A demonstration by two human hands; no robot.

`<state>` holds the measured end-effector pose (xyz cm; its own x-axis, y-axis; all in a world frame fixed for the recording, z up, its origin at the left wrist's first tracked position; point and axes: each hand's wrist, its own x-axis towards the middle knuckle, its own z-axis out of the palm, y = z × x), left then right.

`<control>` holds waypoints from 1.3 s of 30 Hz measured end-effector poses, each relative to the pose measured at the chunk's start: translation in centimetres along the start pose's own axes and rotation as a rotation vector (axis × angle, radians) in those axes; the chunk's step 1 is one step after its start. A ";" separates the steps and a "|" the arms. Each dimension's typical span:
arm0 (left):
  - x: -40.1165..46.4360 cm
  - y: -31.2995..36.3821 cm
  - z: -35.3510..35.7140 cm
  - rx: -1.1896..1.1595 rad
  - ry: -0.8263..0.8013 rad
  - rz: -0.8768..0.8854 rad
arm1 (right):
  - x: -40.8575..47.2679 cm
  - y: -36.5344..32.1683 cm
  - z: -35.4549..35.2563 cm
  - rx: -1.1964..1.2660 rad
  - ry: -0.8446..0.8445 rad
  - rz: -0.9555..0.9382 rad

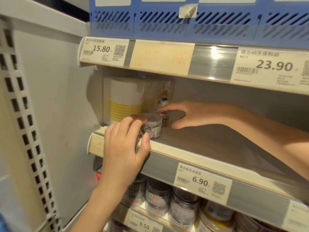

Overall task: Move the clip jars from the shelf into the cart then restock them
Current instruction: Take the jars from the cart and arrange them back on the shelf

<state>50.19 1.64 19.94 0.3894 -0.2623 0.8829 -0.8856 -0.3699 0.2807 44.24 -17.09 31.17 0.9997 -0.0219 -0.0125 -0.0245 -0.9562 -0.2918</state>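
Note:
Two small clear clip jars stand at the left end of the middle shelf (209, 143). The front clip jar (154, 127) holds coloured paper clips; my left hand (123, 148) grips it, fingers curled over the lid and thumb against its front. Just behind it stands the rear clip jar (165, 120), partly hidden. My right hand (187, 114) reaches in from the right, its forefinger touching that jar's lid and its thumb spread apart beside the jar. No cart is in view.
A white box with yellow stripes (122, 99) stands behind the jars. Blue slotted baskets (184, 19) sit on the shelf above. Stacked jars (184, 206) fill the shelf below, under a 6.90 price tag (200, 181). A white perforated panel (25, 114) borders the left.

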 end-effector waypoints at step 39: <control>-1.2 3.3 -0.6 -0.097 -0.065 0.057 | -9.7 -5.2 3.9 -0.101 0.409 0.202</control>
<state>46.69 1.25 20.04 0.3509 -0.3385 0.8731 -0.9258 -0.2654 0.2691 34.65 -10.81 29.09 0.8955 -0.3048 0.3243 -0.2391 -0.9441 -0.2271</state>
